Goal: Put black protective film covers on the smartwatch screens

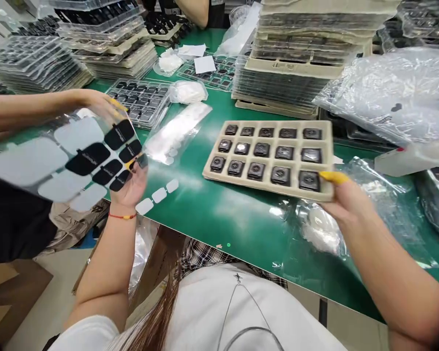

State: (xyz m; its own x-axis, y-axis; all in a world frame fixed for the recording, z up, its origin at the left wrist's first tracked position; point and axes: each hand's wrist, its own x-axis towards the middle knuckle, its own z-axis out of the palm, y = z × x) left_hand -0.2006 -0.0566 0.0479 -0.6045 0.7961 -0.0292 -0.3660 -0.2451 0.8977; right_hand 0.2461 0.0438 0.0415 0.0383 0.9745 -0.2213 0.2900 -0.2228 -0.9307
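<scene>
My right hand [351,195], a yellow cot on one finger, grips the right front corner of a beige tray [267,191]. Square black parts [256,170] fill its compartments in rows. The tray is tilted over the green table. On the left, my left hand [131,183] is closed on the edge of a clear sheet of stickers [64,183], some black and others pale. A co-worker's hand [102,105], also with yellow finger cots, is at the upper edge of the same sheet. A strip of white pieces [159,195] lies beside my left wrist.
Tall stacks of trays stand at the back right [292,73] and back left [109,48]. A clear tray of black parts [139,100] sits behind the sheet. Plastic bags [395,87] and a white bottle [413,158] are on the right. The table's front edge borders my body.
</scene>
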